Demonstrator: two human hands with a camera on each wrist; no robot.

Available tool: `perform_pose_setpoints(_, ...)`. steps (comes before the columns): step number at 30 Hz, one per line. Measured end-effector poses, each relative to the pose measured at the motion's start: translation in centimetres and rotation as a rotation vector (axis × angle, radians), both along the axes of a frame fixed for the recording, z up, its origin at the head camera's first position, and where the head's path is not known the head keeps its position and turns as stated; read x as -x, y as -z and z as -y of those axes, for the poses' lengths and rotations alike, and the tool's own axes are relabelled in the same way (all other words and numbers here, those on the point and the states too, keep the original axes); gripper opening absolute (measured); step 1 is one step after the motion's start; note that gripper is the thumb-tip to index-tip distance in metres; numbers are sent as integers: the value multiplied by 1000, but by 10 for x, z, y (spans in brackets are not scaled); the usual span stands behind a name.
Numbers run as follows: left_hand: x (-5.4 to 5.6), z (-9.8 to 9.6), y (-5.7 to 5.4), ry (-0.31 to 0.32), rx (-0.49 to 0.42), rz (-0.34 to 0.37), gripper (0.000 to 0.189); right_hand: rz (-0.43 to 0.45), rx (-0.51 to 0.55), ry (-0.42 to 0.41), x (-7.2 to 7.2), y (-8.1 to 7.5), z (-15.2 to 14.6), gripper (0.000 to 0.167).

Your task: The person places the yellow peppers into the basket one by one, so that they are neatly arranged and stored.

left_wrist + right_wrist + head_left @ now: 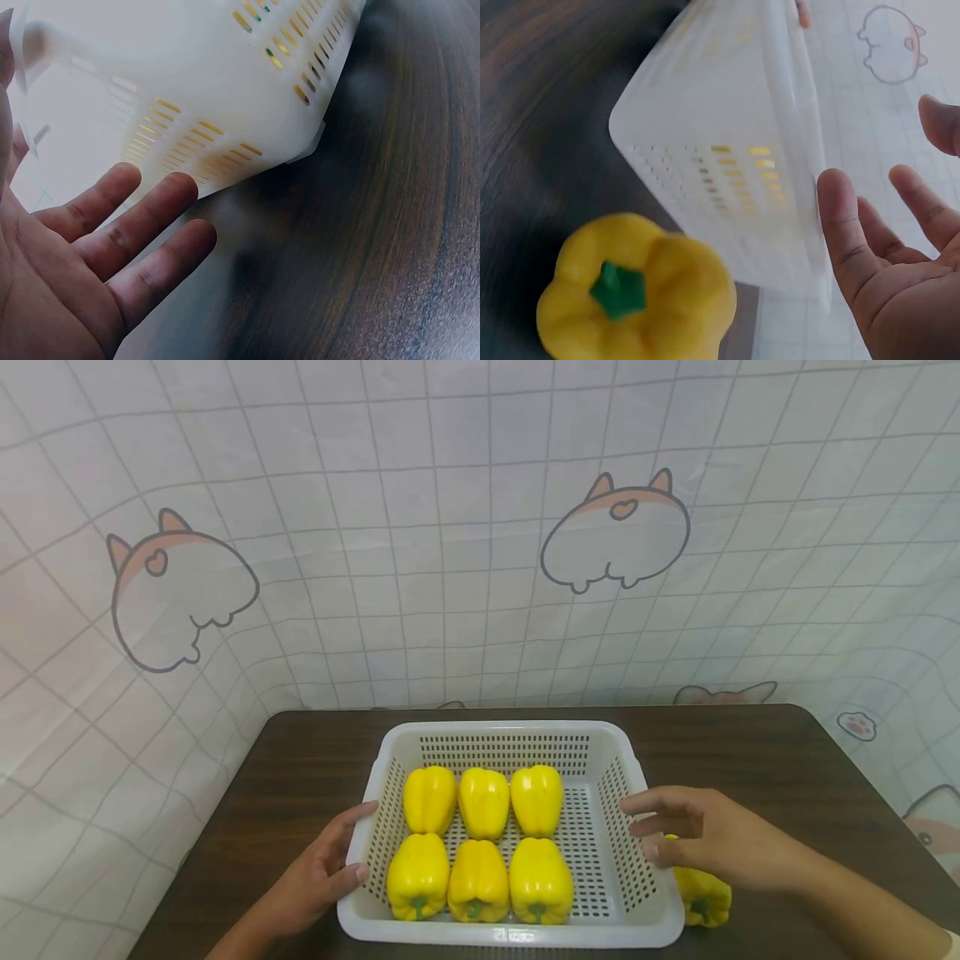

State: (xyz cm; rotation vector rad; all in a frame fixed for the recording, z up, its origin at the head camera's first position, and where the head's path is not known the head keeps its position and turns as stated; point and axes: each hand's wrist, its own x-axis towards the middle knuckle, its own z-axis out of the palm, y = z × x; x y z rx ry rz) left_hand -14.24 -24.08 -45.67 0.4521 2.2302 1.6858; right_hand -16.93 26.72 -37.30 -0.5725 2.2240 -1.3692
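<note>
A white perforated plastic basket (510, 935) stands on the table, holding several yellow bell peppers (478, 881) in two rows toward its left side. At the basket's left rim is my left hand (318, 877), its thumb and fingertips right at the edge. In the left wrist view the fingers (142, 232) of that hand extend loosely beside the slotted wall. My right hand (720, 839) hovers by the right rim with fingers apart and nothing in its grasp. Below it, outside the basket, lies one more yellow bell pepper (660, 285) with a green stem, partly hidden by the hand in the head view.
The dark wood-grain table (300, 777) has rounded back corners. Behind it hangs a white grid-patterned cloth (465, 610) with cartoon animal prints. Inside the basket, a bare strip of floor runs along the right wall.
</note>
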Motion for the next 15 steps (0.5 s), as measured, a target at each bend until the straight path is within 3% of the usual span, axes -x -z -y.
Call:
perform_pose_setpoints(6,0,-1,0,0,8,-13,70,-24,62,-6,-1,1,-19,48)
perform_pose_setpoints(15,0,-1,-1,-21,20,-7,71,-87,-8,36,-1,8,-45,45)
